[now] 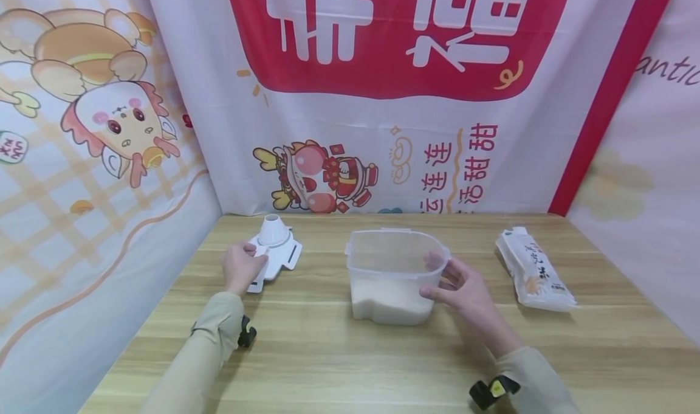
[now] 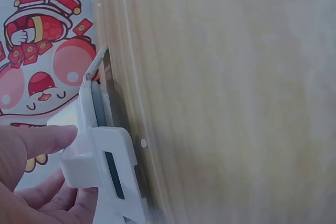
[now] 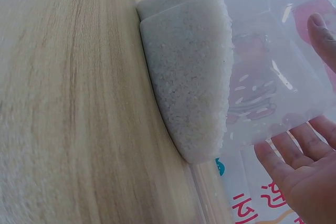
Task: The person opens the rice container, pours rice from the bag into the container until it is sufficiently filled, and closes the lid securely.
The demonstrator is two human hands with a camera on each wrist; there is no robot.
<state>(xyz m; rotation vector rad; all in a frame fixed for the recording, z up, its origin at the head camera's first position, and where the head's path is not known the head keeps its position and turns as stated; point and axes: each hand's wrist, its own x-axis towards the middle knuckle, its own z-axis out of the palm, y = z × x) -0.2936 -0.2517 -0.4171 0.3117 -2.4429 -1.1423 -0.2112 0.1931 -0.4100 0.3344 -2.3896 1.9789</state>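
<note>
**Steadying a rice container, other hand on its lid**

Standing at the wooden table (image 1: pixel 339 353), I note a clear plastic container (image 1: pixel 395 262) near the middle, lid off, with white rice (image 1: pixel 389 301) filling roughly its lower third. The right hand (image 1: pixel 465 289) lies against the container's right wall just under the rim, fingers straight and spread, thumb apart from them; it touches but does not clasp. The right wrist view shows the fingertips (image 3: pixel 283 156) on the clear wall.

The left hand (image 1: pixel 240 268) is at the white lid (image 1: pixel 276 253), which lies flat to the left of the container and apart from it. The fingers curl over the lid's near edge and the thumb (image 2: pixel 44 140) presses a latch tab, so this hand grips the lid. A white funnel-like spout (image 1: pixel 273 230) stands on the lid.

A sealed rice bag (image 1: pixel 533 271) lies well to the right, clear of both hands.

Room: bare wood runs between lid and container, and a broad open strip lies along the near edge. Printed cloth backdrops close the table's far, left and right sides.

Hard to read: the left palm hides the lid's near corner; the print on the bag is too small to make out.
</note>
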